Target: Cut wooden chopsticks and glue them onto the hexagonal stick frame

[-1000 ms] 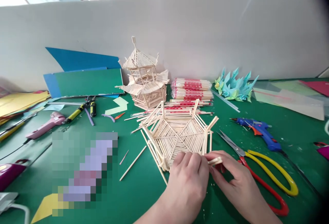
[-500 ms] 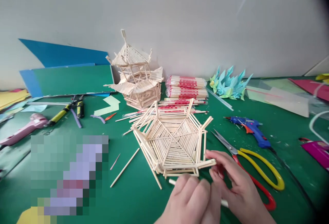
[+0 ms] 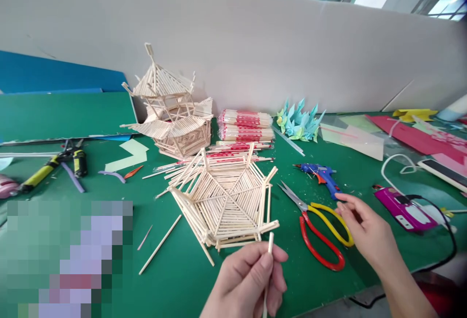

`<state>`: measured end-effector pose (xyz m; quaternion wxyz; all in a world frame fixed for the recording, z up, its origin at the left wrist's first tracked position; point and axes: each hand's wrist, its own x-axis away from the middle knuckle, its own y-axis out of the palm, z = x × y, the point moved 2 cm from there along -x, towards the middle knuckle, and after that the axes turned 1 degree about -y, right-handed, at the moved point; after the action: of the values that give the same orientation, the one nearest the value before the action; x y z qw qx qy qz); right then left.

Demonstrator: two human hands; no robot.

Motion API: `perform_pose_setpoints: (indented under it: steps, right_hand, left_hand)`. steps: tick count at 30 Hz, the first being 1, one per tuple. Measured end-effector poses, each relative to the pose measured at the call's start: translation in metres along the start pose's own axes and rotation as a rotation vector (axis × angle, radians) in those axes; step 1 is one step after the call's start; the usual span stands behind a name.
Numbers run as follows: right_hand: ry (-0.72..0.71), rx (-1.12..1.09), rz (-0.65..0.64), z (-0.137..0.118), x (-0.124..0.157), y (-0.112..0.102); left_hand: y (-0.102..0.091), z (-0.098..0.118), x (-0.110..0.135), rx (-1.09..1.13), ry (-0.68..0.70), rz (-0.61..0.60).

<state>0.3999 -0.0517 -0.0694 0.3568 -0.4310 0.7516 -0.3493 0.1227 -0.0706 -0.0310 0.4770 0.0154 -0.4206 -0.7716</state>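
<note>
Left hand [image 3: 248, 279] pinches an upright wooden stick [image 3: 269, 255] just before the hexagonal stick frame [image 3: 222, 199]; right hand [image 3: 368, 233], fingers spread, hovers over the scissors [image 3: 321, 230] on the bench [image 3: 182, 279].

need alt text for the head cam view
A left hand pinches a stick before a hexagonal tray of sticks on a green table; the right hand hovers open beside scissors and a blue glue gun.

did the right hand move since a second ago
Yes. The right hand left the basket and went right, over to the scissors, open now near the glue gun. The left hand holds a stick.
</note>
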Motion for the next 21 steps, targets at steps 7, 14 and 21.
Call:
perform_pose_setpoints:
  steps: [7, 14, 21]
  right_hand:
    - [0.027, 0.218, -0.042, 0.024, -0.05, 0.02]
    - [0.25, 0.236, -0.209, 0.043, -0.086, 0.039]
    - [0.324, -0.179, -0.179, 0.035, -0.082, 0.009]
  left_hand:
    - [0.012, 0.016, -0.011, 0.222, -0.1, -0.047]
    - [0.009, 0.021, -0.015, 0.238, -0.049, -0.078]
    - [0.005, 0.02, -0.019, 0.18, 0.007, -0.048]
